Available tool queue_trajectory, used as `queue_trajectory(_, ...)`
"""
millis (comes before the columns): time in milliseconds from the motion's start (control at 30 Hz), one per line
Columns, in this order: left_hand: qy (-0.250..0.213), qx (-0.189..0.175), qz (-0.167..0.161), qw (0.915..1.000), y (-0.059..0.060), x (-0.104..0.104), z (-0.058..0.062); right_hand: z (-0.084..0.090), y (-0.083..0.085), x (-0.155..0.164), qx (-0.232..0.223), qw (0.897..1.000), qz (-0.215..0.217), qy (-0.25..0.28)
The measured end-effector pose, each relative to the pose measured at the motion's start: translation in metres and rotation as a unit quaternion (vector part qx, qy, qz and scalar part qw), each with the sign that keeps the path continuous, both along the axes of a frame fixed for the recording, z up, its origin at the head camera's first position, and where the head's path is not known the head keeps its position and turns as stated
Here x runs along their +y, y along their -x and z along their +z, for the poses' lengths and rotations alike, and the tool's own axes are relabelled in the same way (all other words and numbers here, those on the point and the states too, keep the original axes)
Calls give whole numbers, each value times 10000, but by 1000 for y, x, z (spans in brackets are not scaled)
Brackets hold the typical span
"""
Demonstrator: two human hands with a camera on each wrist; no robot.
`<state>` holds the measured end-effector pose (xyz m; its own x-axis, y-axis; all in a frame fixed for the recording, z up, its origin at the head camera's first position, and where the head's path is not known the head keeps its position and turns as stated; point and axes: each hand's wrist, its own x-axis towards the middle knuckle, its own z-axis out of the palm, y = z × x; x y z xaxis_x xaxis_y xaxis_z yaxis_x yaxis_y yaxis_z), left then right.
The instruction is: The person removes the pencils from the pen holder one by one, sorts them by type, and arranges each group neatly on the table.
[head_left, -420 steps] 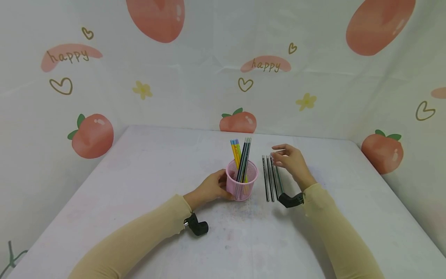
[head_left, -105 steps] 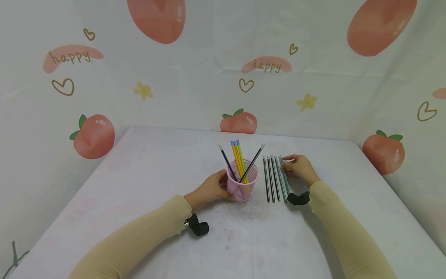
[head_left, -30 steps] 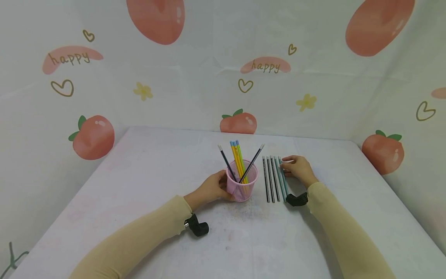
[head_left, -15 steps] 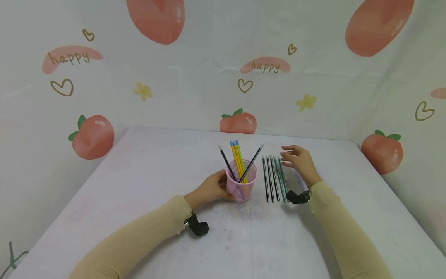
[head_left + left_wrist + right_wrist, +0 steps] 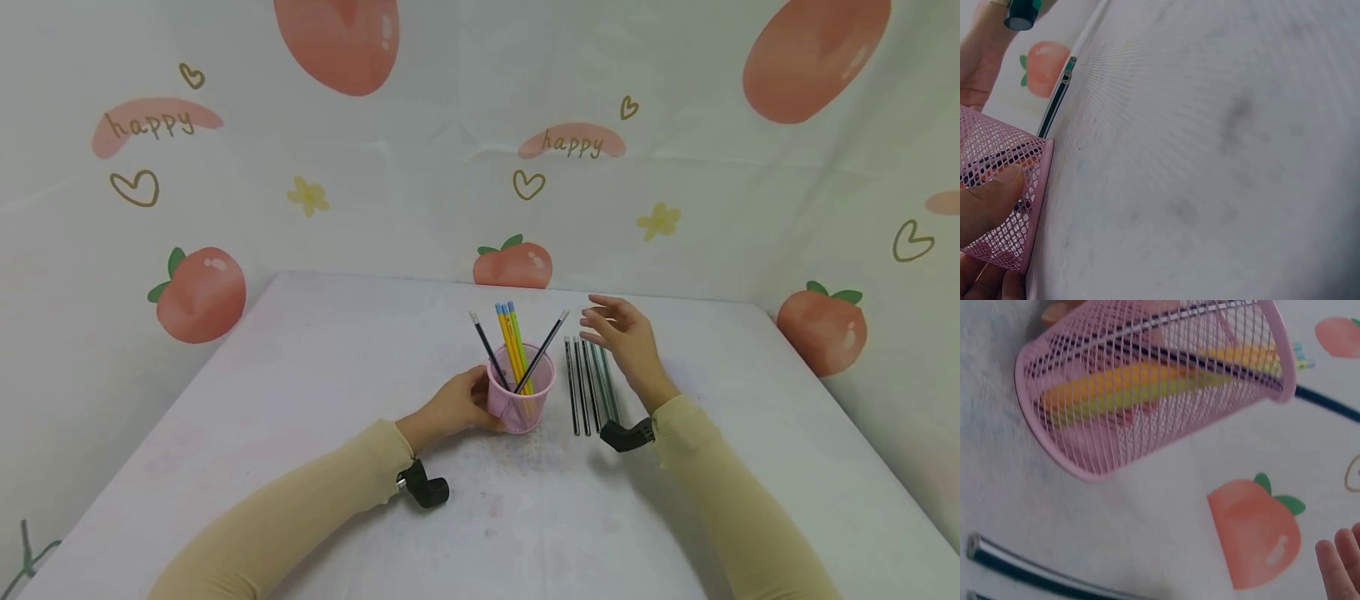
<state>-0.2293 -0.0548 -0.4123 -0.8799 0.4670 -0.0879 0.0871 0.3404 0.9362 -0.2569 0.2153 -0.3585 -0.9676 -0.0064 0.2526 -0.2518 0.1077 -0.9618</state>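
In the head view my left hand (image 5: 450, 402) grips a pink mesh pencil cup (image 5: 534, 410) from its left side. The left wrist view shows the thumb (image 5: 991, 203) lying against the mesh. Inside the cup stand yellow pencils (image 5: 506, 333), a green pencil (image 5: 517, 332) and two dark pencils, the left one (image 5: 486, 340) and the right one (image 5: 553, 335) leaning apart. A row of dark and teal pencils (image 5: 577, 387) lies on the table just right of the cup. Over the row's far ends hovers my right hand (image 5: 626, 337), fingers loosely extended, holding nothing.
The white table (image 5: 337, 350) runs back to a fruit-printed backdrop (image 5: 420, 200). Black wrist cameras, one on the left (image 5: 426, 487) and one on the right (image 5: 628, 435), sit below the hands. The right one covers some near pencil ends.
Earlier, a bundle of dark pencils stood in the cup; now two remain there and the row has grown. Over the last second my right hand let go of the rightmost pencil, rose and moved left.
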Motion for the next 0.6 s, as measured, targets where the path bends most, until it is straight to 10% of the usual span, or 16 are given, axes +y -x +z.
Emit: queue_trajectory(600,-37,30,-11,10000,0,0,-1,3,-16,-26,-97,9983,560,-97)
